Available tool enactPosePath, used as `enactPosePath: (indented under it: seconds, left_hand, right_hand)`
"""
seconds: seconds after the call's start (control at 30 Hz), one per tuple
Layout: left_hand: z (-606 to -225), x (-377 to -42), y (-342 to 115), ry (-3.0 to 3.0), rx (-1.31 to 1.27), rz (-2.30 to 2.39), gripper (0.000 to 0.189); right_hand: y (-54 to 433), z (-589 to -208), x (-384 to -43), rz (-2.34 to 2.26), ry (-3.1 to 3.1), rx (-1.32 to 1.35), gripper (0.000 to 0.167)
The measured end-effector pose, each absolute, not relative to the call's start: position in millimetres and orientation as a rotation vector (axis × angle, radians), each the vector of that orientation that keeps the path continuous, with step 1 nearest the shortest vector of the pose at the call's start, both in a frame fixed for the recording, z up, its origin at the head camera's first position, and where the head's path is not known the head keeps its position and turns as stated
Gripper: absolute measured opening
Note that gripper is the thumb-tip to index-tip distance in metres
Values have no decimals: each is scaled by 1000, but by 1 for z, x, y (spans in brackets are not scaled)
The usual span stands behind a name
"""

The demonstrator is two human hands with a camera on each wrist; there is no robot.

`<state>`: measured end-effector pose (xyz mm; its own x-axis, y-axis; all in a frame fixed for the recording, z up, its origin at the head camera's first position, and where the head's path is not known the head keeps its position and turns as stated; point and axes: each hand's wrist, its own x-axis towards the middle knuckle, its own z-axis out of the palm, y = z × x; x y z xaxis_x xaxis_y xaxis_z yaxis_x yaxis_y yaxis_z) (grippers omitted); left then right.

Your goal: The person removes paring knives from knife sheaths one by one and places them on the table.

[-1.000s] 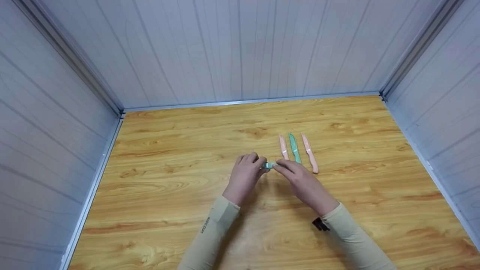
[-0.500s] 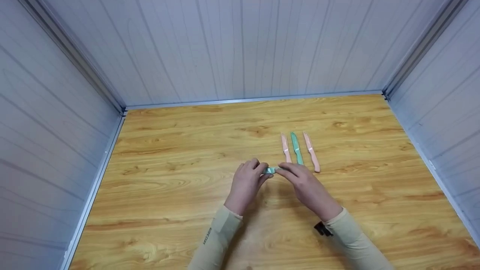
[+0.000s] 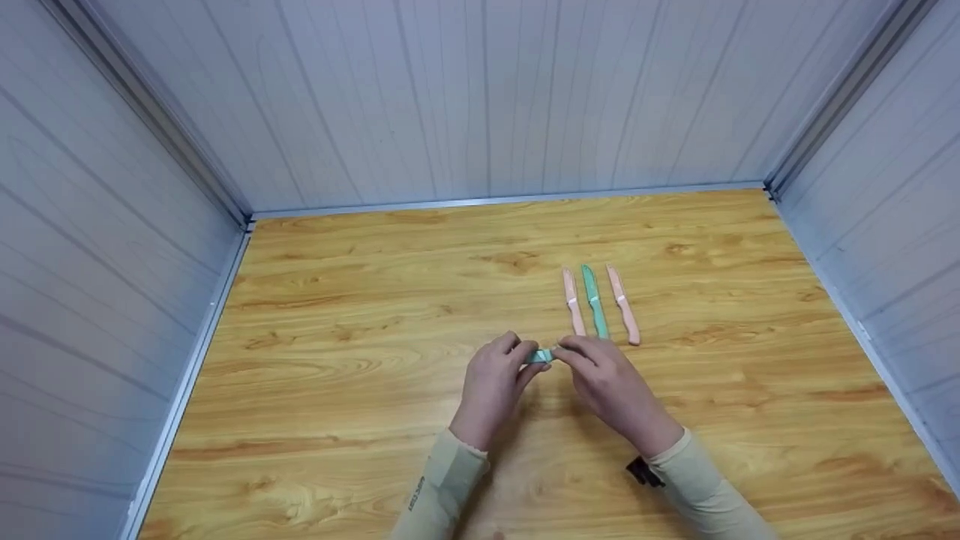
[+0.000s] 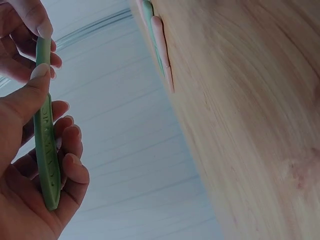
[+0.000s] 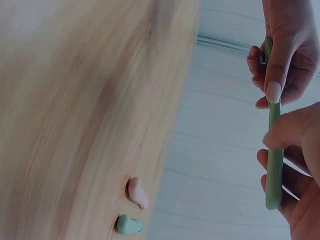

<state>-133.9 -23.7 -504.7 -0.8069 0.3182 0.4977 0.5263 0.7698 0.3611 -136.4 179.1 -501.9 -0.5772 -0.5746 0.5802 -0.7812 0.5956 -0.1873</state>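
Both hands hold one slim green knife [image 3: 540,356] crosswise above the table. My left hand [image 3: 491,382] grips its left end, a green length with raised lettering [image 4: 47,150] in the left wrist view. With thumb and fingers, my right hand [image 3: 615,390] holds the other end, a smooth rounded handle [image 5: 274,175] in the right wrist view. Only a short piece shows between the hands in the head view. Just beyond the right hand lie a pink knife [image 3: 571,296], a green knife [image 3: 592,292] and another pink knife [image 3: 623,306], roughly parallel, handles toward me.
The wood-grain table [image 3: 360,300] is bounded by a pale panelled back wall [image 3: 450,105] and side walls at left [image 3: 90,262] and right [image 3: 892,225]. A small black object [image 3: 643,472] sits by the right sleeve cuff.
Both hands have come slightly nearer to the person with the green knife between them. More of the lying knives' handles now shows. Those knives stay in place.
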Motion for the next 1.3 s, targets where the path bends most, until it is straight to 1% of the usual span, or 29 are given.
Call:
enactPosePath:
  seconds: [0.1,0.67,1.3]
  left_hand:
    - [-504,-130,-23,-2539,-635,-721,25]
    - [-499,-120,-22,-2471,-628,-718,28]
    - [-494,-115,-25,-2437,-667,-1051,23]
  right_hand:
    - [177,-501,-134,638,-2359,1045,31]
    - [166,-500,-122,736,-2315,899,29]
    - [170,-494,-119,777,-2373,854,23]
